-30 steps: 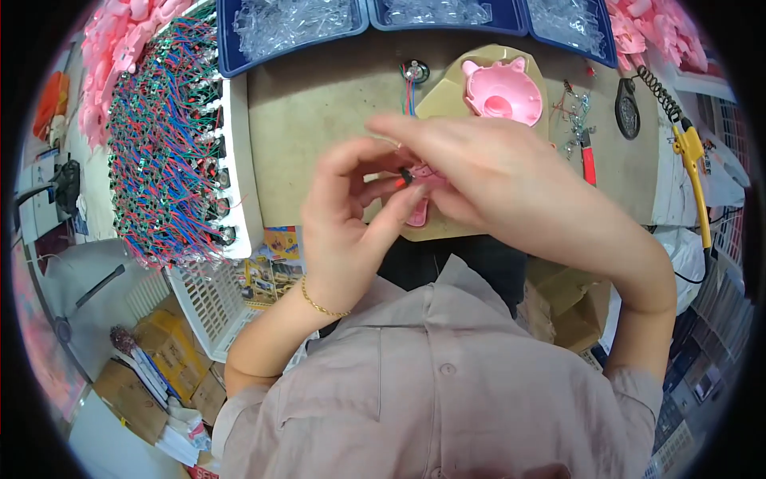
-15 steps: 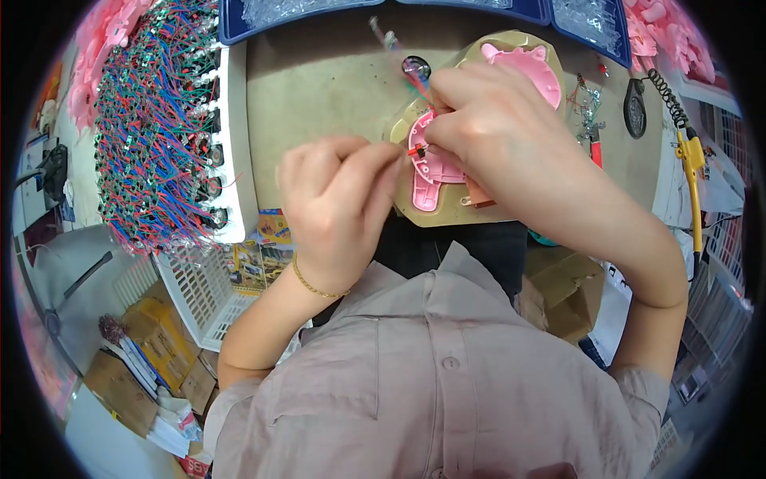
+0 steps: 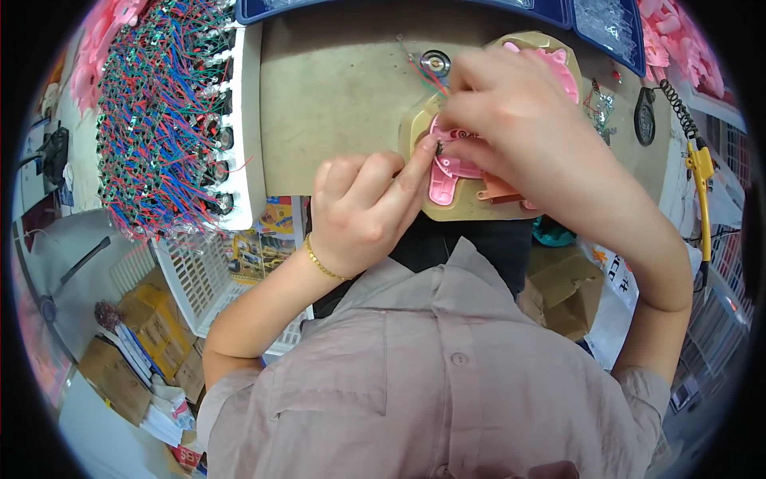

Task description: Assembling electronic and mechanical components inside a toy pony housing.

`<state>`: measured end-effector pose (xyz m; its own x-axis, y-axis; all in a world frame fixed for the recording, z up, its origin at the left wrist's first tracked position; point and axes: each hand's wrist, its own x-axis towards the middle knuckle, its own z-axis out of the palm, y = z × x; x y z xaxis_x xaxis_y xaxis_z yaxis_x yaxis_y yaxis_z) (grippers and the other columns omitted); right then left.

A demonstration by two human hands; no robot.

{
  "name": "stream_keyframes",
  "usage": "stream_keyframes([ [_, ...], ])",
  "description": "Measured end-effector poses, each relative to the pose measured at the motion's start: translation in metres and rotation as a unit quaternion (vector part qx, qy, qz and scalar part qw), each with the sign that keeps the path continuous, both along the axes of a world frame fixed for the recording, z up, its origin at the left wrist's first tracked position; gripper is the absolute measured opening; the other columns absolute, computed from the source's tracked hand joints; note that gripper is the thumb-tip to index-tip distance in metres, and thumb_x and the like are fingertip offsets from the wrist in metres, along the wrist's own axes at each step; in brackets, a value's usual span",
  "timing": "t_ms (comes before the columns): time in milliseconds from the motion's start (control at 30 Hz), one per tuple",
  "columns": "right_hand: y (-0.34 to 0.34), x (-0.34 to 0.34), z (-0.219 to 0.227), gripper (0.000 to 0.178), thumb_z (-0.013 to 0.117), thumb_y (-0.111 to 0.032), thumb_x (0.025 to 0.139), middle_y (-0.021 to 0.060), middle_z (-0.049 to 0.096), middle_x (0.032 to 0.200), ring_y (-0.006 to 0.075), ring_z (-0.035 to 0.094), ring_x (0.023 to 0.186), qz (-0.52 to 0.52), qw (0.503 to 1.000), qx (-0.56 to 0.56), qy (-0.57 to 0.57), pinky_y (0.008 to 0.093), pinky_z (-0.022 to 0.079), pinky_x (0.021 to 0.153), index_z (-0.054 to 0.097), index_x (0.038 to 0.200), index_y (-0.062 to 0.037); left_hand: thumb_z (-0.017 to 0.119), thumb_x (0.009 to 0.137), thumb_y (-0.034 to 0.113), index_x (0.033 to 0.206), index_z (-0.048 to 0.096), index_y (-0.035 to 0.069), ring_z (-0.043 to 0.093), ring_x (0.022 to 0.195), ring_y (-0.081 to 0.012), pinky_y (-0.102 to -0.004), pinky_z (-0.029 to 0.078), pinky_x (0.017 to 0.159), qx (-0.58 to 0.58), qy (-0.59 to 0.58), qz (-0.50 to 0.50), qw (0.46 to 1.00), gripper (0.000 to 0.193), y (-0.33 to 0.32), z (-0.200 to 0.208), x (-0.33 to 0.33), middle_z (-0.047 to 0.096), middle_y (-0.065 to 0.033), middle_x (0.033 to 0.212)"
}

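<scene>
A pink plastic shell half [image 3: 442, 185] lies in a tan, shaped holder [image 3: 464, 212] in front of me. My left hand [image 3: 363, 209] is at the shell's left edge, its index finger stretched to a small dark part [image 3: 439, 148] and its other fingers curled. Over the shell, my right hand [image 3: 504, 108] is closed in a pinch at thin red and green wires [image 3: 431, 80]; its fingertips are partly hidden and blurred. A round speaker-like disc [image 3: 435, 62] lies beside these wires. A second pink shell piece [image 3: 563, 70] sits in the holder behind my right hand.
At left, a white tray [image 3: 252, 136] holds a dense pile of wired components [image 3: 155, 120]. Blue bins [image 3: 608, 36] of clear parts line the back. Small metal parts [image 3: 600, 108], a black oval object [image 3: 645, 116] and a yellow tool on a coiled cord [image 3: 702, 184] are at right.
My left hand has moved right, its index finger now reaching onto the shell's edge. The small red-and-black part seen there before is now mostly covered. The wires near the disc have shifted.
</scene>
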<state>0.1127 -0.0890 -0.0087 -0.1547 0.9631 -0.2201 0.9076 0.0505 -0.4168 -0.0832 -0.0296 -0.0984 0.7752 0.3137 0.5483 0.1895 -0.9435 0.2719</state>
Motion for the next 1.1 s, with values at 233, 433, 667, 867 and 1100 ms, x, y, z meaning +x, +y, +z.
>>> stream_keyframes([
  [233, 0.021, 0.026, -0.016, 0.022, 0.066, -0.018, 0.079, 0.0083, 0.059, 0.097, 0.0236, 0.058, 0.091, 0.128, 0.951, 0.274, -0.064, 0.0354, 0.043, 0.083, 0.064, 0.096, -0.0034, 0.068, 0.069, 0.01, 0.111, 0.068, 0.004, 0.048, 0.073, -0.0154, -0.0259, 0.038, 0.061, -0.012, 0.069, -0.053, 0.996, 0.042, 0.005, 0.022, 0.003, 0.05, 0.0015, 0.079],
  [433, 0.032, 0.025, -0.003, 0.021, 0.064, -0.018, 0.08, 0.0115, 0.062, 0.093, 0.0256, 0.061, 0.084, 0.153, 0.986, 0.032, -0.049, 0.0358, 0.046, 0.075, 0.066, 0.094, -0.0019, 0.059, 0.076, 0.014, 0.111, 0.065, 0.0, 0.048, 0.075, -0.0132, -0.0256, 0.04, 0.061, 0.172, 0.187, -0.113, 0.961, 0.039, 0.008, 0.041, 0.009, 0.049, 0.0001, 0.079],
  [667, 0.052, 0.029, 0.011, 0.027, 0.069, -0.022, 0.078, 0.0158, 0.065, 0.076, 0.0324, 0.063, 0.07, -0.119, 0.992, 0.004, 0.03, 0.0398, 0.051, 0.067, 0.066, 0.086, 0.003, 0.068, 0.07, 0.01, 0.109, 0.066, 0.004, 0.051, 0.074, -0.0168, -0.0292, 0.045, 0.065, -0.036, 0.079, -0.081, 0.993, 0.039, 0.012, 0.034, 0.007, 0.05, -0.001, 0.079],
  [867, 0.072, 0.022, -0.022, 0.032, 0.068, -0.028, 0.077, 0.0157, 0.063, 0.068, 0.0266, 0.063, 0.065, -0.06, 0.994, -0.086, 0.009, 0.0371, 0.049, 0.061, 0.065, 0.076, 0.0038, 0.067, 0.075, 0.009, 0.096, 0.066, 0.005, 0.055, 0.08, -0.0222, -0.0323, 0.047, 0.069, -0.123, 0.102, -0.067, 0.985, 0.022, 0.013, 0.062, 0.027, 0.056, -0.0056, 0.085],
  [1100, 0.001, 0.042, 0.022, 0.018, 0.066, -0.012, 0.081, 0.0029, 0.057, 0.07, 0.0087, 0.051, 0.065, -0.234, 0.913, -0.014, 0.333, 0.026, 0.044, 0.061, 0.061, 0.087, 0.0039, 0.067, 0.081, 0.01, 0.092, 0.068, 0.001, 0.061, 0.075, -0.0234, -0.0337, 0.047, 0.068, -0.396, -0.024, -0.018, 0.918, 0.014, 0.033, 0.059, 0.066, 0.063, -0.0098, 0.086],
])
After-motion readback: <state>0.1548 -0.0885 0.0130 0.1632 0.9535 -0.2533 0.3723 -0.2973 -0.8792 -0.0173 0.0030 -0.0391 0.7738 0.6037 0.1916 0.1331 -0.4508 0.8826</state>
